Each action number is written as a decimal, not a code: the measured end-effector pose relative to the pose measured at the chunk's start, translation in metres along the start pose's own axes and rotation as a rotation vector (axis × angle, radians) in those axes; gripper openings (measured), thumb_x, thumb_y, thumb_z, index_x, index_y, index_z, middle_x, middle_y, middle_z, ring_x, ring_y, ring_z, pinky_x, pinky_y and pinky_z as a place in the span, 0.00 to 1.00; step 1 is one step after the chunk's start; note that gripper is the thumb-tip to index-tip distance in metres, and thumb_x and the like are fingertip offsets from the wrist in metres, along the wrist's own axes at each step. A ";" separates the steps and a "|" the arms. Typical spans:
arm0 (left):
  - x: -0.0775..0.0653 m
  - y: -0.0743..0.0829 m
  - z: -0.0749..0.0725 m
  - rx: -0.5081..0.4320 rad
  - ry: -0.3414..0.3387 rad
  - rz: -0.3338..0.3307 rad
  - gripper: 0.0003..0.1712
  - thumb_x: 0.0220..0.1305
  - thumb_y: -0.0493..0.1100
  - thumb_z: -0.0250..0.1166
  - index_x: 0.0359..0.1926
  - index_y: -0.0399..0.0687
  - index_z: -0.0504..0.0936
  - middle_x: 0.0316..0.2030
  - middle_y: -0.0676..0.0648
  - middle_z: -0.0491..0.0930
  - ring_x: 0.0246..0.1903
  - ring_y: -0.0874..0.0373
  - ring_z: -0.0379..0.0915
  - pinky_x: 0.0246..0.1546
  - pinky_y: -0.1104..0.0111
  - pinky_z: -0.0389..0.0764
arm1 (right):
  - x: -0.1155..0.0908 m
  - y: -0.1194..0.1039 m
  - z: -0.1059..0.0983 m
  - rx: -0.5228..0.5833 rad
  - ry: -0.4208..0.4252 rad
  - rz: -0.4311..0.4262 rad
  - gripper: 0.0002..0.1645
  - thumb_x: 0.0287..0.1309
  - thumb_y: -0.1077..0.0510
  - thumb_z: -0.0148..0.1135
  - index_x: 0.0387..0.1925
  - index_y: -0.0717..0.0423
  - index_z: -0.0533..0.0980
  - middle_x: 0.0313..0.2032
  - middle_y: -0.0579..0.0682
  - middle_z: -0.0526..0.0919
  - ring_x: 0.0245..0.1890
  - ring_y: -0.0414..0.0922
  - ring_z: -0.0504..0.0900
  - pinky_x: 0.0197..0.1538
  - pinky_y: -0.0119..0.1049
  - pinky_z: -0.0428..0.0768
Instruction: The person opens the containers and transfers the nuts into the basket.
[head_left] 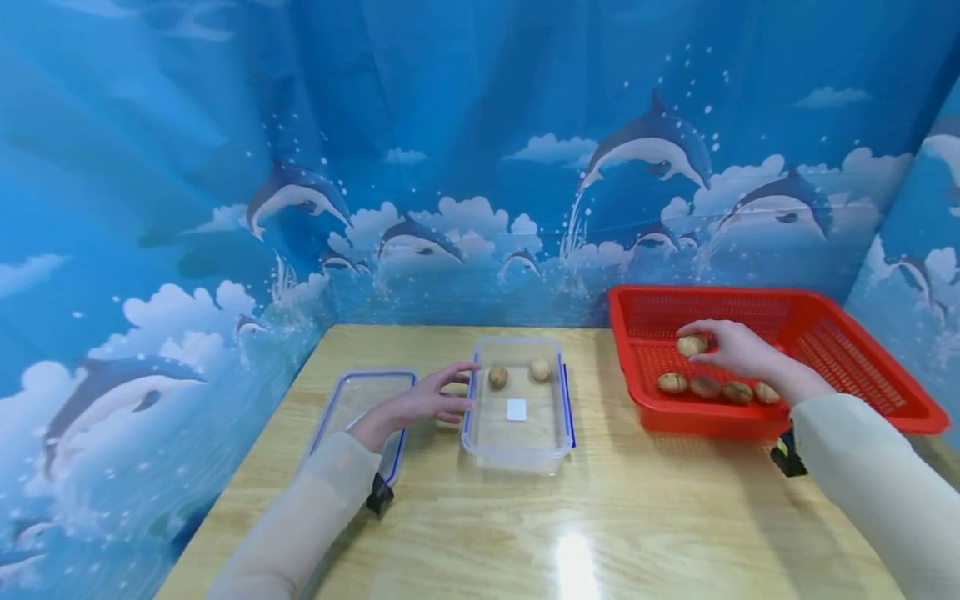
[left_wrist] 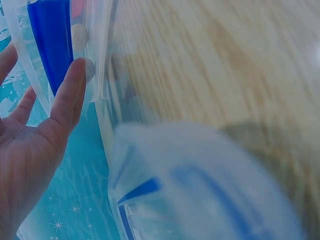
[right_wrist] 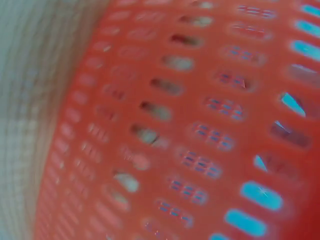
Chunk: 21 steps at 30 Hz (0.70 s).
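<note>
My right hand (head_left: 738,350) pinches a walnut (head_left: 692,345) between thumb and fingers, over the inside of the red basket (head_left: 652,412). Below it several walnuts (head_left: 705,386) lie in a row along the basket's near side. A clear plastic box (head_left: 517,454) stands mid-table with two walnuts (head_left: 498,377) and a small white square (head_left: 516,409) in it. Beside the box's left wall is my left hand (head_left: 429,397), fingers spread and fingertips right at the wall. The left wrist view also shows that hand (left_wrist: 37,135) next to the box's blue strip (left_wrist: 52,42).
A clear lid (head_left: 367,385) with a blue seal lies left of the box, under my left forearm. Basket slots (right_wrist: 200,135) fill the right wrist view, which hides the right hand. Behind the wooden table (head_left: 480,525) hangs a blue dolphin curtain (head_left: 465,125).
</note>
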<state>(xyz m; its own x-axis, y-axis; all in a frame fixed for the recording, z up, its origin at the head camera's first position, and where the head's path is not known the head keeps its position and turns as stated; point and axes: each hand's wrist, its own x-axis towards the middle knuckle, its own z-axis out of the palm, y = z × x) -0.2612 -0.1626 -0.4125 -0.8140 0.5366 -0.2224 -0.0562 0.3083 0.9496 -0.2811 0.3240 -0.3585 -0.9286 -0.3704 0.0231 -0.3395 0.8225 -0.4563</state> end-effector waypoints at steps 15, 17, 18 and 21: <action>0.002 -0.002 -0.001 0.008 -0.012 0.005 0.38 0.68 0.39 0.62 0.74 0.54 0.56 0.70 0.35 0.53 0.56 0.39 0.71 0.50 0.54 0.80 | 0.008 0.022 0.016 0.085 -0.152 0.066 0.26 0.60 0.66 0.63 0.59 0.68 0.71 0.52 0.69 0.74 0.43 0.56 0.72 0.44 0.52 0.78; 0.002 -0.002 -0.002 0.012 -0.009 0.007 0.37 0.68 0.39 0.62 0.74 0.55 0.57 0.69 0.36 0.53 0.56 0.39 0.71 0.50 0.54 0.80 | 0.008 0.024 0.017 0.102 -0.145 0.086 0.26 0.60 0.66 0.62 0.60 0.68 0.70 0.53 0.69 0.73 0.45 0.58 0.70 0.47 0.56 0.77; 0.002 -0.001 -0.002 0.014 -0.008 0.007 0.37 0.68 0.39 0.61 0.74 0.55 0.57 0.69 0.36 0.53 0.56 0.39 0.70 0.50 0.54 0.80 | 0.008 0.024 0.018 0.115 -0.146 0.099 0.26 0.61 0.65 0.62 0.60 0.67 0.69 0.54 0.69 0.72 0.47 0.59 0.70 0.48 0.57 0.76; 0.002 -0.001 -0.003 0.014 -0.007 0.000 0.37 0.69 0.39 0.61 0.74 0.55 0.57 0.69 0.36 0.53 0.56 0.39 0.70 0.50 0.54 0.80 | 0.010 0.026 0.020 0.155 -0.158 0.116 0.27 0.63 0.64 0.60 0.62 0.67 0.67 0.54 0.69 0.71 0.48 0.60 0.69 0.49 0.57 0.75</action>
<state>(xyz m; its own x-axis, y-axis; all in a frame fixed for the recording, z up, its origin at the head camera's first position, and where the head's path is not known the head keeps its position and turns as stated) -0.2644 -0.1640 -0.4131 -0.8097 0.5423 -0.2242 -0.0480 0.3196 0.9463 -0.2966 0.3331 -0.3884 -0.9209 -0.3505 -0.1706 -0.1940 0.7918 -0.5791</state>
